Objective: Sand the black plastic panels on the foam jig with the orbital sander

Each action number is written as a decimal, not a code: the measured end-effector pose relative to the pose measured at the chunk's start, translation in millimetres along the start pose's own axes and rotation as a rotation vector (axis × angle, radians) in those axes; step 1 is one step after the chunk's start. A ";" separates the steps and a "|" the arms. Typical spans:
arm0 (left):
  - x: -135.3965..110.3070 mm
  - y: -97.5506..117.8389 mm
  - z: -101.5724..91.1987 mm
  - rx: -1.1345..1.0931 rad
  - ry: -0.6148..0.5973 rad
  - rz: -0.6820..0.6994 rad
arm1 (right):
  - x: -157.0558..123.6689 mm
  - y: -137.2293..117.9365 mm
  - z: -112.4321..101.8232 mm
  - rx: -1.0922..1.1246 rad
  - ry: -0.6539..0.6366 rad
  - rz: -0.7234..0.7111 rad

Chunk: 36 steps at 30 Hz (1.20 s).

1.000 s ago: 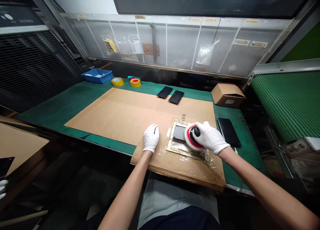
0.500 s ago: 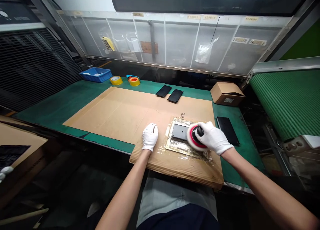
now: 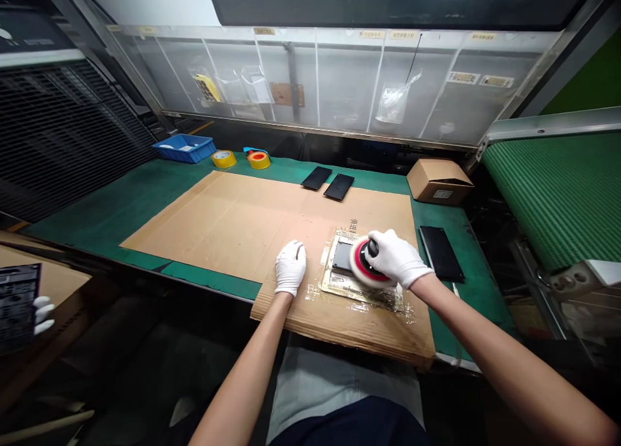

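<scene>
My right hand (image 3: pixel 394 255), in a white glove, grips the black knob of a round polishing pad (image 3: pixel 371 265) with a red disc and a pale, fluffy rim. The pad covers the right part of a dark flat panel (image 3: pixel 342 256). That panel lies in a shallow frame (image 3: pixel 359 299) stuck down with clear tape on stacked cardboard (image 3: pixel 339 329). Left of the frame, my gloved left hand (image 3: pixel 291 265) rests on the cardboard, fingers curled in, with nothing visible in it.
Two black panels (image 3: pixel 338 187) lie at the sheet's far edge, another black panel (image 3: pixel 441 253) at right. Behind are a blue tray (image 3: pixel 184 150), yellow tape rolls (image 3: pixel 224 159) and a carton (image 3: pixel 439 182). At far left a co-worker's gloved hand (image 3: pixel 43 313) holds a black part (image 3: pixel 18 307).
My right hand has moved the polishing pad left across the panel. My left hand stays in place. At far left, the co-worker's hand has moved right with the black part raised.
</scene>
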<state>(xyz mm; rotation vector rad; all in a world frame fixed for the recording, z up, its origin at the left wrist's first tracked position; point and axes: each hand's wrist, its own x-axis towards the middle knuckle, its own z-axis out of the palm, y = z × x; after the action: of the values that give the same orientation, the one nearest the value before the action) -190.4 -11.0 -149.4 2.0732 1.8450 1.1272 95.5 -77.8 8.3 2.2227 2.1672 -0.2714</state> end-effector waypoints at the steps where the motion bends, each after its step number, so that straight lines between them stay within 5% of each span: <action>1: -0.2 0.2 -0.1 -0.004 0.004 -0.002 | 2.9 -3.5 -0.7 -0.005 0.011 0.014; 11: -1.2 1.2 0.3 -0.005 0.004 -0.003 | 5.9 -18.2 -0.3 -0.009 0.034 0.006; 15: -1.5 0.8 -0.9 -0.003 -0.007 -0.004 | 2.5 -24.8 2.4 0.021 0.007 -0.116; 20: -2.2 4.1 -1.2 -0.008 -0.007 -0.003 | -3.8 -29.6 5.0 -0.010 0.078 -0.054; 27: 0.6 7.2 -9.2 -0.042 0.010 -0.045 | -32.4 -14.1 16.9 -0.017 0.143 -0.123; 31: -21.7 65.3 -23.6 -0.211 0.079 0.010 | -57.5 14.3 31.9 -0.066 0.184 -0.142; 36: -55.5 198.6 -21.9 -0.417 -0.120 0.555 | -66.0 26.7 46.6 -0.096 0.187 -0.167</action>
<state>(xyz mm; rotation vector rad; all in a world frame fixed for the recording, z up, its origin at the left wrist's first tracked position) -44.2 -115.6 -46.1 2.3698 0.8877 1.3184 115.9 -150.5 -31.0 2.0961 2.4079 0.0396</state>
